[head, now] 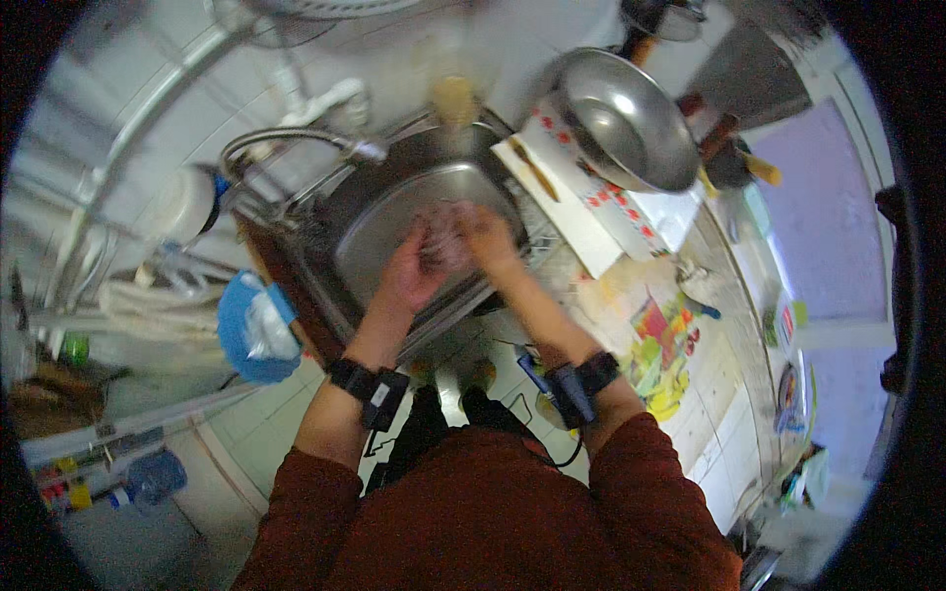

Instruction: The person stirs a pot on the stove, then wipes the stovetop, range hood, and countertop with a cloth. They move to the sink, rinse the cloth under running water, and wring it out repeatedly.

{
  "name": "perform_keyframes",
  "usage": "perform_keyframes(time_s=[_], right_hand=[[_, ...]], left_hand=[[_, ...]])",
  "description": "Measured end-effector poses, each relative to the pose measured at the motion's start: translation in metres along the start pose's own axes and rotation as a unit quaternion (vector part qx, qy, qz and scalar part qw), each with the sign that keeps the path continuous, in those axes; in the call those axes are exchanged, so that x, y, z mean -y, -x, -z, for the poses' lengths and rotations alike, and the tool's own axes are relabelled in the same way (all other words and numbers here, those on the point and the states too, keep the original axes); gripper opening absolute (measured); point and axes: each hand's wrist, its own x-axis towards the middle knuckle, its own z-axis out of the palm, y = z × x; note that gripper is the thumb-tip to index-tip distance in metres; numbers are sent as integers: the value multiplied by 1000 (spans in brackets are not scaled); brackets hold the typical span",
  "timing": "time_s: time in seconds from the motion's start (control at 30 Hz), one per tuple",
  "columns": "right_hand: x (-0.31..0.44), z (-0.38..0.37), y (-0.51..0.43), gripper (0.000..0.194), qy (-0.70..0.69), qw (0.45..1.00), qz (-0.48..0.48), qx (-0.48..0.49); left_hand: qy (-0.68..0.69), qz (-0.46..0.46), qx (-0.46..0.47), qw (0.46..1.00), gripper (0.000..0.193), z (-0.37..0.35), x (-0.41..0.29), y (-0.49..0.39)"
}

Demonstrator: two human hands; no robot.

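Note:
Both of my hands are over the stainless steel sink [369,244], close together and blurred. My left hand [414,270] is turned palm up on the left side of a pale pinkish, see-through item [446,240], too blurred to name. My right hand [484,236] lies against the item's right side, with its fingers curled over it. Both hands seem to hold it between them. Behind and left of the hands, the flexible metal faucet [295,134] arches over the sink's back corner; whether water runs is not plain. Part of the fingers is hidden by blur and by the item.
Right of the sink, a large metal bowl [628,122] rests tilted on a white box with red flowers [624,214], beside a white board [562,210]. A blue bowl [244,325] with a white bag stands at the left. A fruit-patterned surface [665,347] lies at the right.

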Motion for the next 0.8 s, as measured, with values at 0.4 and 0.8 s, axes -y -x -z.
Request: perform_keyframes(time_s=[0.4,0.8], right_hand=[[60,-46,27,44,103,994,-24,20],[47,-49,8,34,92,995,-17,18]], left_hand=[[60,-59,-35,996,36,12,15,0],[19,-73,-102,992,42,13,13,0]])
